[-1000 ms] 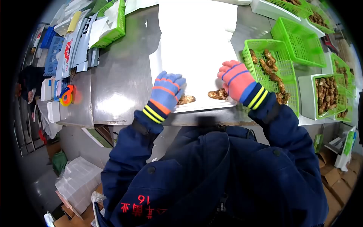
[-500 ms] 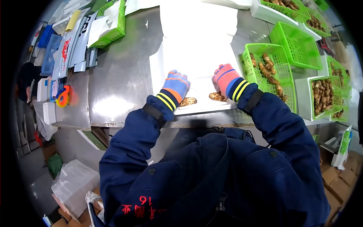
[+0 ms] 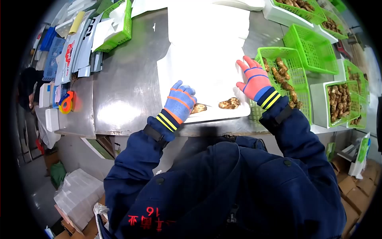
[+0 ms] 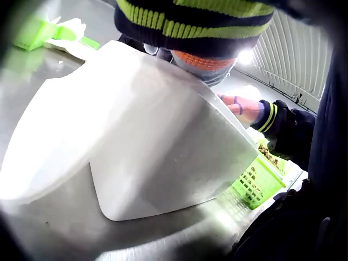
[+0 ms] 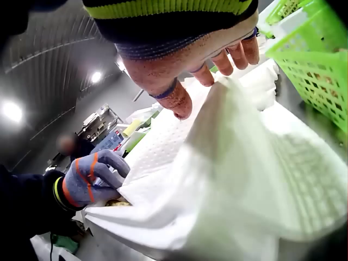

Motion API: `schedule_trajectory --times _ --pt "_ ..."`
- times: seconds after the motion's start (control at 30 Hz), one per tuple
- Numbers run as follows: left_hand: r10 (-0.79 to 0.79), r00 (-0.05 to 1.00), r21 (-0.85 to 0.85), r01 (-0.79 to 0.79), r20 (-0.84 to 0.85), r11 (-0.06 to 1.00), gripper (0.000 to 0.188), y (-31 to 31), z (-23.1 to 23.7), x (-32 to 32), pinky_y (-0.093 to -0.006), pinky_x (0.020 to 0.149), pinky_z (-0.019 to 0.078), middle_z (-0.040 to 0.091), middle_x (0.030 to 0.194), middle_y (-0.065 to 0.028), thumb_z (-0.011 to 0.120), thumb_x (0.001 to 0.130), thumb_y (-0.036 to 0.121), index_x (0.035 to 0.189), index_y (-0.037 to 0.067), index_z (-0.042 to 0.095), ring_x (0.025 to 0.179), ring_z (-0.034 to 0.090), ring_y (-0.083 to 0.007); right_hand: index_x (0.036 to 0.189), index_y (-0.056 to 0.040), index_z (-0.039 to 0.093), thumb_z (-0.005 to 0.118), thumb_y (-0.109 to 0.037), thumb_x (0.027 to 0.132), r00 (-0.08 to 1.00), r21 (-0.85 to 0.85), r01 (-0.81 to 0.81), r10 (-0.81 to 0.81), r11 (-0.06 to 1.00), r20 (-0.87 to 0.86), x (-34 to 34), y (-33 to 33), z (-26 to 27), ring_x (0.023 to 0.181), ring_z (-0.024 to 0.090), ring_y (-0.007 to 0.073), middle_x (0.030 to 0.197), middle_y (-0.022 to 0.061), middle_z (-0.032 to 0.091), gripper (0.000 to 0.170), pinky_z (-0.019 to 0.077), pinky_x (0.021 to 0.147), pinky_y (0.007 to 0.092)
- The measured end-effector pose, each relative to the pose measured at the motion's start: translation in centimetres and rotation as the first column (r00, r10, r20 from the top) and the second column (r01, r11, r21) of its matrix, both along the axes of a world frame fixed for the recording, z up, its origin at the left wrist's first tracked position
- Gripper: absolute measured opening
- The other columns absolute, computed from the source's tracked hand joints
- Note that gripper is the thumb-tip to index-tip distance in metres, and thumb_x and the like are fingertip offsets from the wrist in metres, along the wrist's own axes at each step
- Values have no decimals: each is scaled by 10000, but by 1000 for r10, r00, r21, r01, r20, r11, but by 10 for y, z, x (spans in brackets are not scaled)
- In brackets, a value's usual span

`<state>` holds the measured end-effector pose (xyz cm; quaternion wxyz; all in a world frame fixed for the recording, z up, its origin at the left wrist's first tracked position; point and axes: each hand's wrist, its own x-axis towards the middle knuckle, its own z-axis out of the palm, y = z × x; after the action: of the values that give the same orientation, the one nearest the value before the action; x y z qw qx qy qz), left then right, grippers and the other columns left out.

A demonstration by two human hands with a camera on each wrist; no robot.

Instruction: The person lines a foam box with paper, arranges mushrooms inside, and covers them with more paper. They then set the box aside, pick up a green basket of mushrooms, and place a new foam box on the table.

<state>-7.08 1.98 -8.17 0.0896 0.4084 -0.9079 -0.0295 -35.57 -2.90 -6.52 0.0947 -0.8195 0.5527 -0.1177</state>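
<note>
My left hand (image 3: pixel 180 101), in a blue glove with orange stripes, is at the left end of a shallow white tray (image 3: pixel 223 116). Its fingers bend loosely over the white paper (image 3: pixel 207 59), beside a brown mushroom (image 3: pixel 200 108) that it partly covers. A second mushroom (image 3: pixel 229 103) lies in full view near the tray's right front corner. My right hand (image 3: pixel 256 81), gloved in pink with blue stripes, spreads its fingers above the right edge. The right wrist view shows the palm and fingertips over a raised fold of paper (image 5: pixel 217 141), with no mushroom in the hand.
At right stands a green basket (image 3: pixel 303 85) with several mushrooms, before another green basket (image 3: pixel 312 51). A white box (image 3: pixel 320 101) holds a fuller mushroom basket. An orange tape dispenser (image 3: pixel 67 102) and flat grey-white bags (image 3: pixel 75 47) are at left. The steel table's front edge (image 3: pixel 131 132) runs before me.
The right hand has moved right, off the mushroom and paper, and its curled fingers have spread. The left hand has shifted slightly left, and its index finger has straightened. The mushrooms stay in place.
</note>
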Motion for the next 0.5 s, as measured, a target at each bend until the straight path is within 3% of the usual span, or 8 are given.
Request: schedule_trajectory --times 0.07,0.13,0.2,0.23,0.33,0.37,0.47,0.5 --pt "3 1000 15 -3 -4 1000 57 0 0 0 -469 1023 316 632 949 -31 605 695 128 727 133 651 999 556 -226 1254 -99 488 657 -195 679 999 -75 -14 18 997 47 5 8 9 1228 378 379 1358 163 398 606 356 991 441" --pt "10 1000 20 -10 -3 1000 55 2 -1 1 -472 1023 315 633 954 -31 606 695 131 727 131 650 1011 552 -224 1118 -43 577 634 -158 664 996 -115 -81 83 990 15 2 18 6 1237 370 375 1378 159 375 472 356 983 451" --pt "13 1000 8 -13 0 1000 53 1 -1 0 -476 1022 314 633 954 -34 605 697 132 728 127 648 1019 549 -224 1080 -31 590 622 -137 667 980 -57 -186 181 981 -87 7 21 6 1243 365 369 1386 156 367 428 350 983 456" --pt "-10 997 -3 10 -77 1000 88 1 -7 3 -492 1012 306 616 952 -44 631 626 103 712 121 621 1003 546 -237 1078 -3 578 582 -148 710 954 -47 -269 259 962 -148 7 19 9 1231 390 347 1322 177 433 396 338 995 448" --pt "5 998 -19 -6 -62 1000 89 0 -14 2 -483 1011 313 617 938 -37 643 636 105 721 121 622 995 549 -232 1084 28 562 535 -176 752 889 -36 -345 314 938 -333 15 10 -17 1207 423 325 1225 190 507 390 325 1007 432" --pt "11 998 1 -11 -54 1000 76 -1 -13 2 -481 1013 313 617 931 -42 629 660 115 736 118 628 997 547 -237 891 -40 632 586 -155 678 911 -44 -334 311 941 -271 17 8 -26 1188 416 349 1169 158 528 246 328 995 476" --pt "34 999 24 -33 -27 999 77 -1 -11 3 -475 1017 315 613 905 -54 603 709 143 768 112 641 996 543 -247 1003 -67 627 560 -221 740 822 39 -358 335 933 -460 23 4 -16 1108 483 281 1107 123 560 312 348 953 439" --pt "39 999 7 -39 -19 999 80 -2 -12 3 -473 1016 317 609 894 -58 607 709 150 771 112 641 990 543 -247 977 -85 634 573 -221 725 801 80 -351 343 933 -490 26 3 -11 1086 488 274 1090 110 560 293 354 935 438"
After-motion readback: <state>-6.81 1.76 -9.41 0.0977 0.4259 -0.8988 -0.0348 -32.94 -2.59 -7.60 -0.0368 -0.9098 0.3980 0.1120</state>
